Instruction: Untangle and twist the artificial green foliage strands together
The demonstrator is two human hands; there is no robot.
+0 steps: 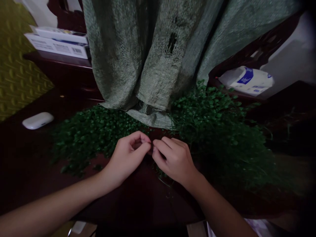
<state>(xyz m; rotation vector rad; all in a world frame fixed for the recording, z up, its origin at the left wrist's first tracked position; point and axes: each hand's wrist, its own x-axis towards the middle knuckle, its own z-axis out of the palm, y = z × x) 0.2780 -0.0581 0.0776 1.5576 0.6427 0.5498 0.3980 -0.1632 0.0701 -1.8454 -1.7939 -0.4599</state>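
My left hand (132, 153) is closed in a pinch, thumb against index finger, near the middle of the dark table. Just to its right, my right hand (172, 156) is also pinched, its fingertips almost meeting the left ones. Whatever lies between the fingertips is too small or hidden to make out. Behind the left hand spreads a heap of small green clover-like leaves (98, 126). A larger, stringier pile of green leafy stems (222, 138) lies beside the right hand, with a few thin stems hanging under that hand.
A grey-green woven sack (118, 59) drapes over the table's back, its lower edge between the piles. At left are a white rounded case (38, 120) and white boxes (58, 44) on a dark ledge. A tissue pack (249, 80) sits at right.
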